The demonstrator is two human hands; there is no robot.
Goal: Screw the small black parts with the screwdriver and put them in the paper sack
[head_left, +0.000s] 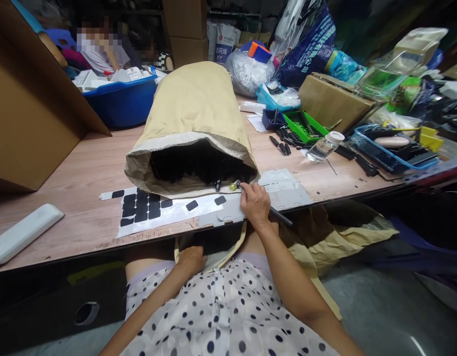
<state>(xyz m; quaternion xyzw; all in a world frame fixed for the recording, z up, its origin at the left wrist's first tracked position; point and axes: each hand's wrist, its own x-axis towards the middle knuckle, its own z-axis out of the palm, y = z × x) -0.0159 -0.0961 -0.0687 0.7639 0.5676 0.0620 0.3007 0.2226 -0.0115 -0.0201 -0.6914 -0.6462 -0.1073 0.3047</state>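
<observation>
In my right hand (pixel 255 202), at the table's front edge, is a black-handled tool (pixel 281 216) with a small metal and yellow-green head (pixel 234 186). That head lies at the lower lip of a big tan paper sack (pixel 199 99), whose open mouth faces me and shows a mass of black pieces. One small black piece (pixel 218 185) sits on the sack's lip. Down at my lap, my left hand (pixel 192 258) is closed at the opening of a second bag (pixel 234 252); its fingertips are hidden, so what they hold cannot be made out.
A sheet of black stickers (pixel 139 210) lies under the sack's front, beside a grey board (pixel 288 190). A white device (pixel 26 232) lies left, below a cardboard box (pixel 31 109). Rightward are a green tray (pixel 300 126), a bottle (pixel 323 147) and a blue basket (pixel 395 148).
</observation>
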